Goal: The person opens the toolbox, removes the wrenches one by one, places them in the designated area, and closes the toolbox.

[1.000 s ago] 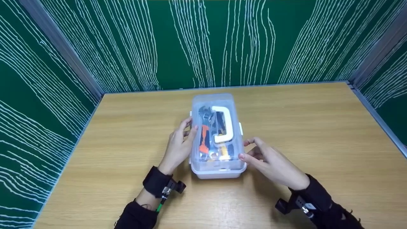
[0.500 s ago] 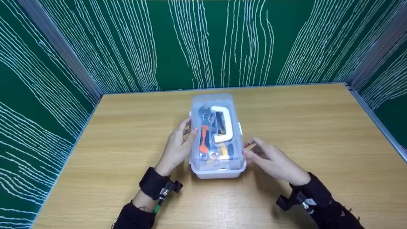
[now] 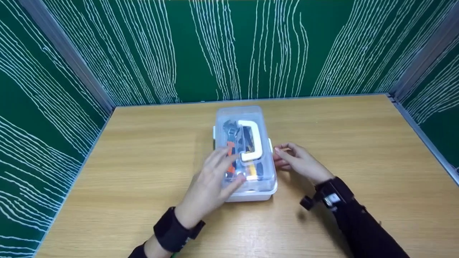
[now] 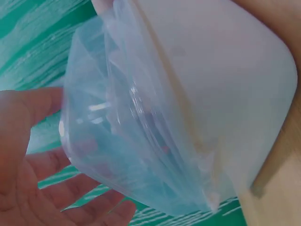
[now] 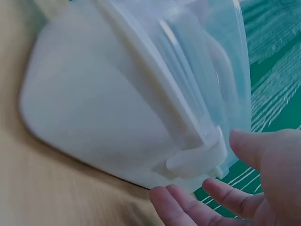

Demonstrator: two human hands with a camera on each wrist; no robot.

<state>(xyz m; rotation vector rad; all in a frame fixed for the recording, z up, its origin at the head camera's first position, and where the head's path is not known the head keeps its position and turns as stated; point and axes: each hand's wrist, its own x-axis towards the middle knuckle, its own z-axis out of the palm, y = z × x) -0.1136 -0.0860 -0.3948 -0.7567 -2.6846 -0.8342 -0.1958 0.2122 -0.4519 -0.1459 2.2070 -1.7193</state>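
A clear-lidded plastic toolbox with a white base stands on the table, its white carry handle lying on the lid. Through the lid show an adjustable wrench with an orange grip and something yellow. My left hand is spread over the near left part of the lid, partly hiding the wrench. In the left wrist view its fingers reach along the clear lid. My right hand is at the box's right side, its fingertips close to a white latch, thumb and fingers apart.
The wooden table runs up to green walls with white wavy lines at the back and sides. Another white latch sits on the box's left side. Each wrist wears a black strap with a small camera.
My left hand has left the box's left side and moved right, over the lid. My right hand has slid farther along the right side to the latch. The toolbox stays in place.
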